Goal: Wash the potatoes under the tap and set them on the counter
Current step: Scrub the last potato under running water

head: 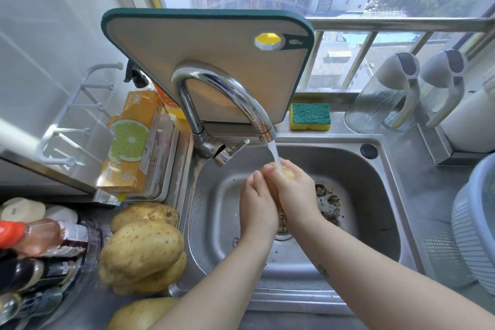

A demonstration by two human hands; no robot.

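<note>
Head: left grip point(257, 202), right grip point(296, 190) clasp one potato point(287, 174).

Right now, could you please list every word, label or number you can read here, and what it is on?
No text is legible.
Orange box: white characters and small print, too blurred.
Sauce bottles: labels too small.
Orange-yellow bottle: label mostly hidden.
Cutting board: no words, only a fish symbol.

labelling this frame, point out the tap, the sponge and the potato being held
tap point(235, 90), head view, curved chrome spout
sponge point(310, 113), head view, green top face
held potato point(288, 174), head view, wet top end
</note>
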